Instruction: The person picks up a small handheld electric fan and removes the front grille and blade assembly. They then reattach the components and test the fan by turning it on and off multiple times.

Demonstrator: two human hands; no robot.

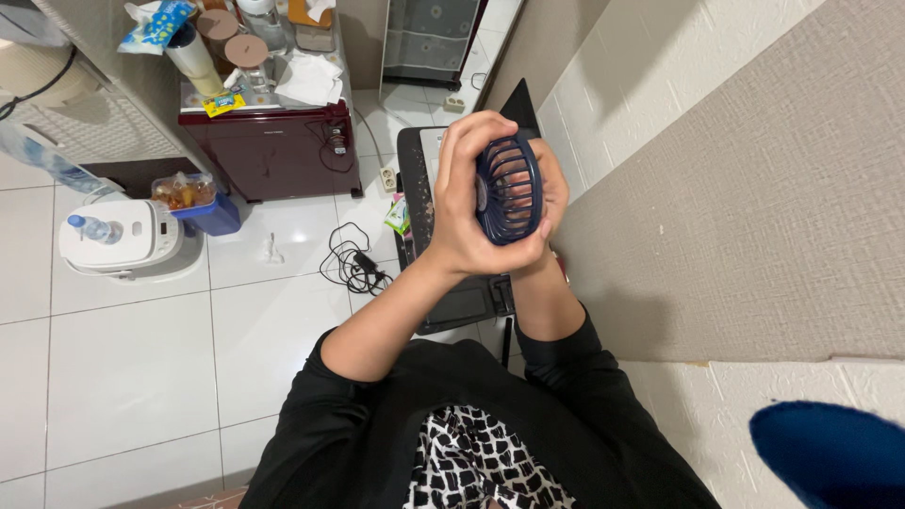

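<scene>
The white tiled floor point(141, 349) filled the left of the view, a textured wall point(754, 188) the right. Against the far wall stood a dark red fridge point(273, 146), its top crowded with jars and tissues; nearer lay a white rice cooker point(127, 240) with a water bottle point(92, 227) on it, then a black cable point(351, 264) coiled on the tiles, and a laptop point(452, 302) beneath the arms.

Both hands were raised in front of the chest, well above the floor, clamped on a small navy fan point(509, 188). The left hand point(462, 203) wrapped over the fan's left side, fingers curled across the top of the cage; the right hand point(550, 203) cupped it from the wall side (mostly hidden behind the grille). The fan sat between the two palms — its round face turned toward the camera, tilted a little left, its ribs running roughly left to right. Neither hand was nearer; each grip pressed the rim directly.

A blue shape point(830, 452) — blurred, unidentifiable — sat at the lower right corner.
</scene>
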